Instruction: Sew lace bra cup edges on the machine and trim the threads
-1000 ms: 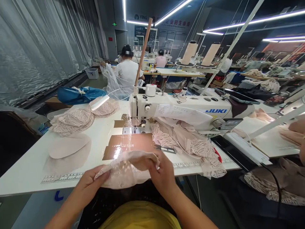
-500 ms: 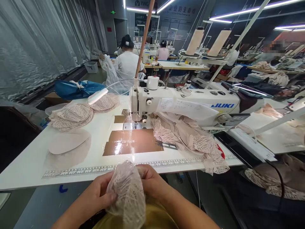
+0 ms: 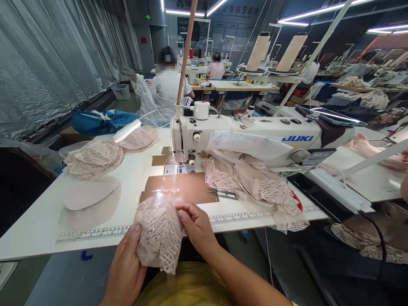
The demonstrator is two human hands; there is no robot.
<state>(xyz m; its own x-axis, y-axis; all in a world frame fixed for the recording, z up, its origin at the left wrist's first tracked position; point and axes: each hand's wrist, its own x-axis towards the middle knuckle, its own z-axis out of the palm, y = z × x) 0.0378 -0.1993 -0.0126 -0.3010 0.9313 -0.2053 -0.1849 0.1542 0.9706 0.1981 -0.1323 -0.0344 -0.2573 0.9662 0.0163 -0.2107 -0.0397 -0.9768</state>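
Observation:
A beige lace piece (image 3: 161,238), cupped in shape, is held up at the table's front edge. My left hand (image 3: 127,259) grips its left side, the thumb lying on the front of the lace. At its upper right edge, my right hand (image 3: 196,225) pinches the fabric between thumb and fingers. Beyond the lace lies a shiny brown plate (image 3: 188,187) on the table. The white sewing machine (image 3: 242,134) stands behind, its needle area above a metal throat plate (image 3: 176,169). Thread snips (image 3: 225,194) rest right of the brown plate.
Stacked lace cups (image 3: 95,157) and flat beige fabric pieces (image 3: 89,195) lie at the left. More lace fabric (image 3: 248,178) is heaped under the machine arm. A printed ruler (image 3: 105,235) runs along the front edge. Thread cones (image 3: 259,51) stand behind; a co-worker (image 3: 168,85) sits ahead.
The lace piece has been raised and spread out, its lace face now turned toward me. My left hand has shifted left and down its side; my right hand has moved slightly up.

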